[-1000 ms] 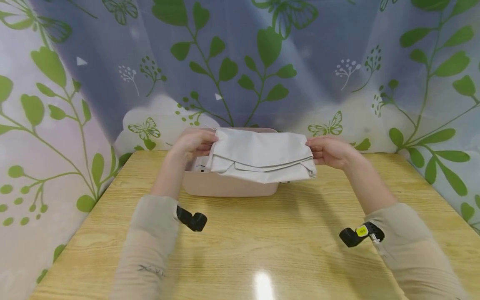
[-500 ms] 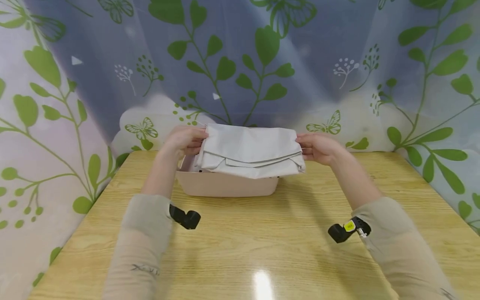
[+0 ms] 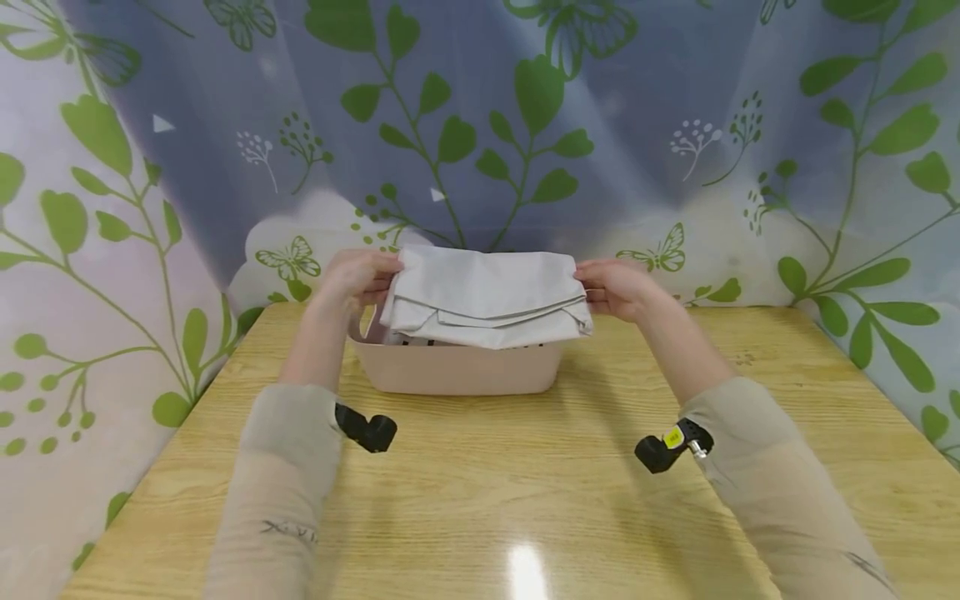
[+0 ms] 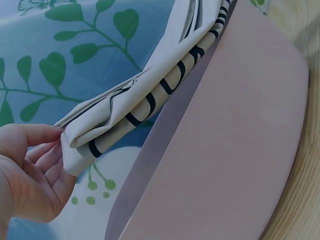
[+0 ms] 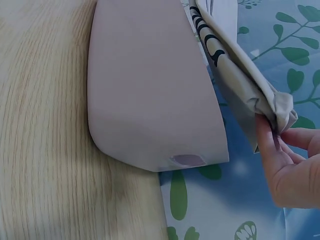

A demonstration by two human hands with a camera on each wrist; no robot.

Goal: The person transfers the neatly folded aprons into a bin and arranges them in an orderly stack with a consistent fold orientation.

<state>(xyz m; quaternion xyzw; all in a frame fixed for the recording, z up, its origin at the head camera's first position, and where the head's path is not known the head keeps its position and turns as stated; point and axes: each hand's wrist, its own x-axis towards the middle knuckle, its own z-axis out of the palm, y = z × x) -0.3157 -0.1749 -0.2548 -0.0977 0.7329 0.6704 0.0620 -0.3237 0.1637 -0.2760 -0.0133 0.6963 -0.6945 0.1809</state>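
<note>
A folded white cloth (image 3: 483,287) hangs level over the pink basket (image 3: 457,371). My left hand (image 3: 360,279) pinches its left end between thumb and fingers. At the other end my right hand (image 3: 618,287) has the cloth's edge pinched the same way. Large black lettering runs along the underside of the cloth (image 4: 150,102) in the left wrist view. From the right wrist view, the cloth (image 5: 240,80) is above the basket's rim, with a gap between them at the near end. The basket's inside is mostly hidden by the cloth.
The basket stands on a wooden table (image 3: 480,475) near its back edge. Behind it hangs a curtain (image 3: 637,150) printed with leaves and butterflies. In the right wrist view an oval handle hole (image 5: 189,160) shows in the basket's end.
Both hands have carried the folded cloth leftward and slightly up, so it is now centred over the basket. The grip at both ends looks the same, and the basket stays in place.
</note>
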